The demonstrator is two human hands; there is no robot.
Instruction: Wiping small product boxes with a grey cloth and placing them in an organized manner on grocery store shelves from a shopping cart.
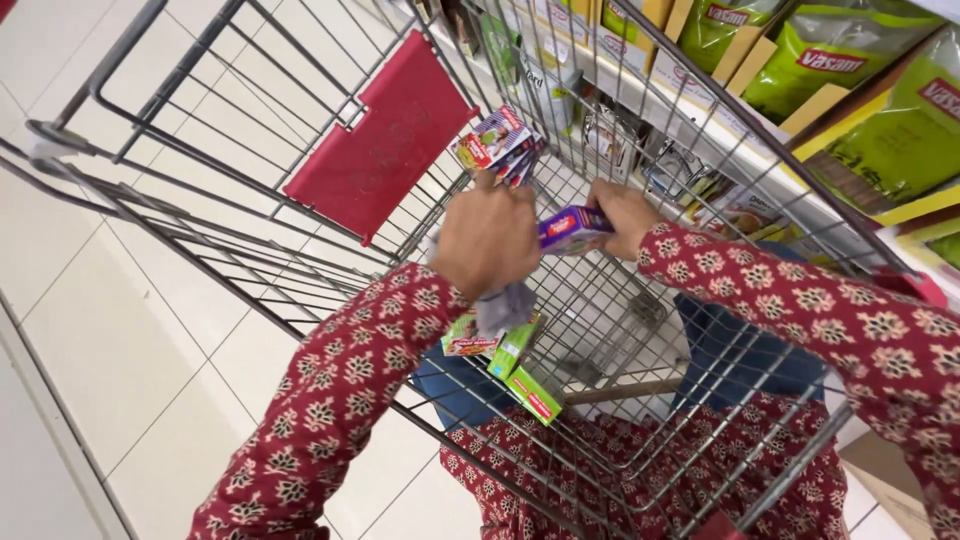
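Head view: left hand (487, 238) grips small packets (497, 143); right hand (622, 215) clamps purple box (572, 229) over cart (640, 330).

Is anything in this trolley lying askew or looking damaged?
Nothing looks damaged. The green boxes in the wire trolley lie tilted at mixed angles. The left hand holds a fanned bunch of small packets, and the right hand grips a purple packet.

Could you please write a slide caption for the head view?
Left hand fans small boxes, right hand holds a purple box over a wire trolley.
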